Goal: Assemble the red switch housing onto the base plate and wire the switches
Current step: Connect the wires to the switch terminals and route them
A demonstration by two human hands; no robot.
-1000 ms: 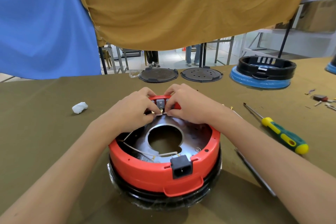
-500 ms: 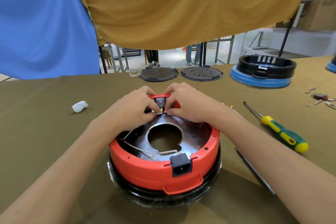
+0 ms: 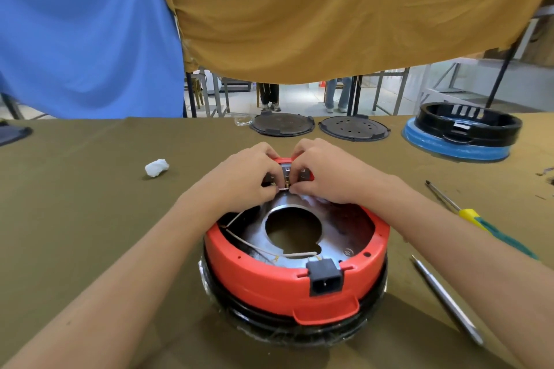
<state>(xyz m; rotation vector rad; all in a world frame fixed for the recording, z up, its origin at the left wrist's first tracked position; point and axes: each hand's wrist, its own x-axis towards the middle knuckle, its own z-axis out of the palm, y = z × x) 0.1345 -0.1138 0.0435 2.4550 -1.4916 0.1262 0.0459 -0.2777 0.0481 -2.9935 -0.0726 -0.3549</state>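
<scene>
Red housing (image 3: 269,275): one, mid tabletop.
Hands: my left (image 3: 242,180) and right (image 3: 326,171) pinch one wire end (image 3: 283,188) at its far rim.
Screwdrivers: two (image 3: 476,219) (image 3: 446,299), right edge.

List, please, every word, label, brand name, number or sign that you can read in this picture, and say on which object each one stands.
No text can be read anywhere in this picture.
Metal base plate: a small round stamped mark near its front right edge, too small and blurred to read.
Black power socket: no readable marking.
Red switch housing: plain, no label visible.
Yellow and green screwdriver: no readable brand on its handle.
</scene>
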